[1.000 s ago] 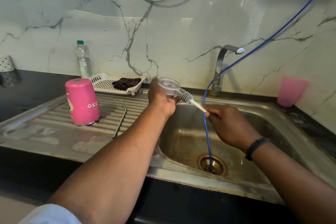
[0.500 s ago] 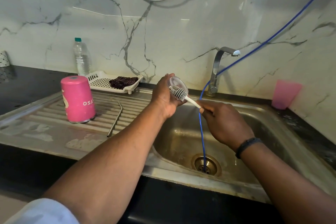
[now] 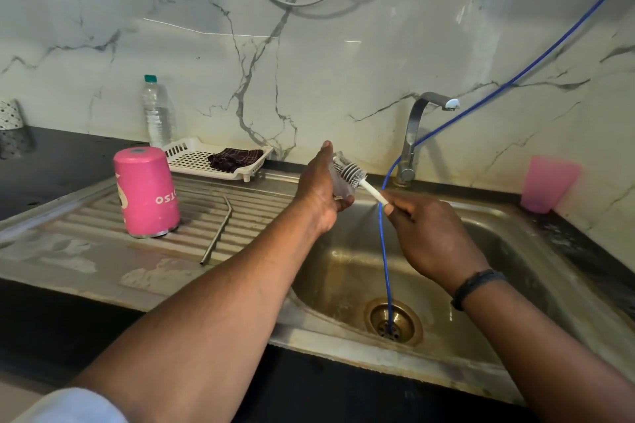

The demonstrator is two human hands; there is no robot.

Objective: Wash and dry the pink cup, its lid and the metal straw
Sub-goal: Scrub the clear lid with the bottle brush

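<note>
Roughly by size, big to small:
Sink (image 3: 508, 240): steel basin with ribbed drainboard on the left; a blue hose (image 3: 384, 251) runs down into the drain.
Pink cup (image 3: 147, 192): upside down on the drainboard, well apart from both hands.
Right hand (image 3: 429, 237): over the basin, fingers curled round the white handle of a brush (image 3: 354, 176).
Left hand (image 3: 321, 189): above the basin's left edge, gripping the clear lid (image 3: 340, 182); brush bristles press against the lid.
Metal straw (image 3: 217, 232): lying on the drainboard ribs, just right of the cup, bent end toward the wall.
</note>
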